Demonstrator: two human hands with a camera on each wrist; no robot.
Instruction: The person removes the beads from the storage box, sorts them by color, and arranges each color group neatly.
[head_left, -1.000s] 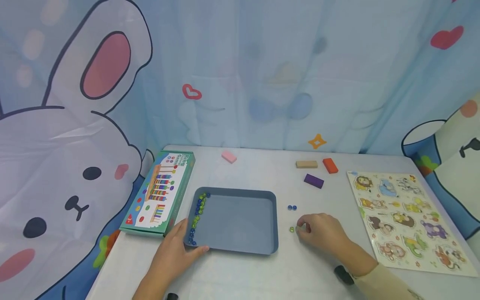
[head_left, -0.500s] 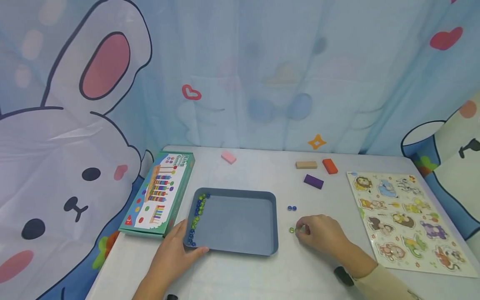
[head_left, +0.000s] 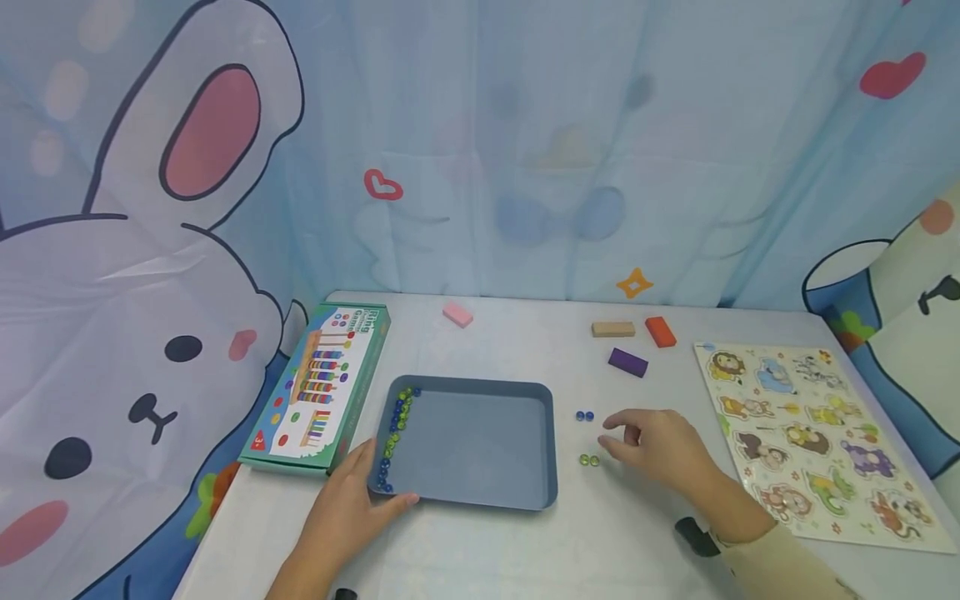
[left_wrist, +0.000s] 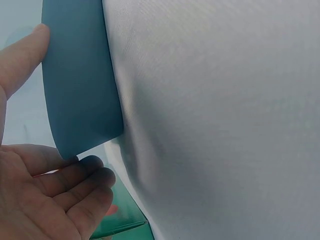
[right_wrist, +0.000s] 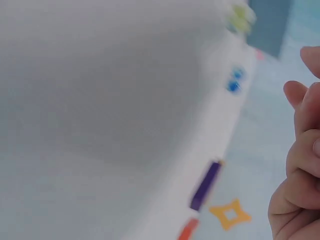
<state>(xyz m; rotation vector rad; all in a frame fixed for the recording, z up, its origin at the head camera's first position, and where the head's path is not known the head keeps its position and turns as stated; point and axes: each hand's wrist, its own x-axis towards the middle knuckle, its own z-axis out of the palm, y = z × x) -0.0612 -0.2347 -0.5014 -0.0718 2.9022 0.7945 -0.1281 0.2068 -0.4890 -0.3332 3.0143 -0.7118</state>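
My left hand (head_left: 343, 502) rests at the near left corner of a blue-grey tray (head_left: 480, 487), thumb along the front wall and fingers against the left side. The left wrist view shows the thumb (left_wrist: 40, 37) touching the tray wall (left_wrist: 82, 75). Blue and green small round beads (head_left: 393, 437) line the tray's left wall inside. Right of the tray, a pair of green beads (head_left: 589, 460) lies on the table, with a blue pair (head_left: 584, 416) farther back. My right hand (head_left: 663, 450) hovers beside both pairs, thumb and forefinger apart, holding nothing.
A ring game box (head_left: 322, 383) lies left of the tray. Behind are pink (head_left: 457, 314), tan (head_left: 613, 329), purple (head_left: 627, 362) and orange blocks (head_left: 661, 332). An animal puzzle board (head_left: 817, 442) lies at the right. A printed curtain (head_left: 480, 150) hangs along the table's back edge.
My right hand has let go of a green bead, leaving it beside the other green one, and has moved back and slightly right. My left hand and the tray have not moved.
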